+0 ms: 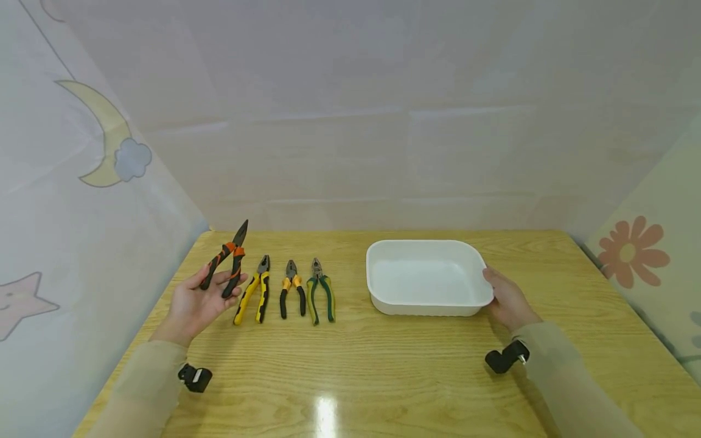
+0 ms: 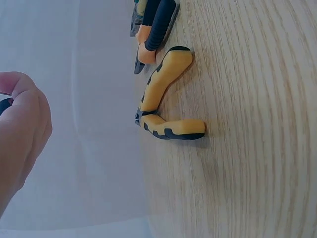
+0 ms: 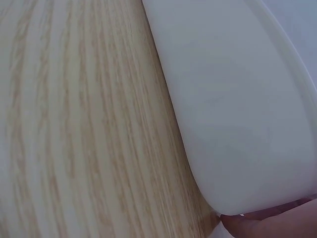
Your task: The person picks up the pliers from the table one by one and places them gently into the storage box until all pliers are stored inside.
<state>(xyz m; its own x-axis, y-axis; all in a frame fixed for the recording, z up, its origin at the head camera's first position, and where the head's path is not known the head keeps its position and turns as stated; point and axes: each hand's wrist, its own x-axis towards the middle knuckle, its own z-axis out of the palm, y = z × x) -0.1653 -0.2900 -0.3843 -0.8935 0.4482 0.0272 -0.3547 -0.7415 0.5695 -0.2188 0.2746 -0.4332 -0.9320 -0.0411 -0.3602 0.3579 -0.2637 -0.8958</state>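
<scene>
My left hand (image 1: 199,304) holds long-nose pliers (image 1: 225,261) with black and orange handles, raised above the table's left side, jaws pointing up and away. In the left wrist view only the edge of that hand (image 2: 22,119) shows, with a small dark bit of the pliers. My right hand (image 1: 509,298) grips the right end of a white plastic basin (image 1: 429,308), thumb at its rim. The right wrist view shows fingers (image 3: 277,223) against the basin's end (image 3: 237,109). The basin stands upright on the table with nothing in it.
Beside the left hand lie yellow-and-black pliers (image 1: 265,292), then smaller orange-and-black pliers (image 1: 298,289), then green-handled pliers (image 1: 330,295), in a row on the wooden table (image 1: 350,377). A pale sheet (image 1: 339,152) hangs behind the table's far edge.
</scene>
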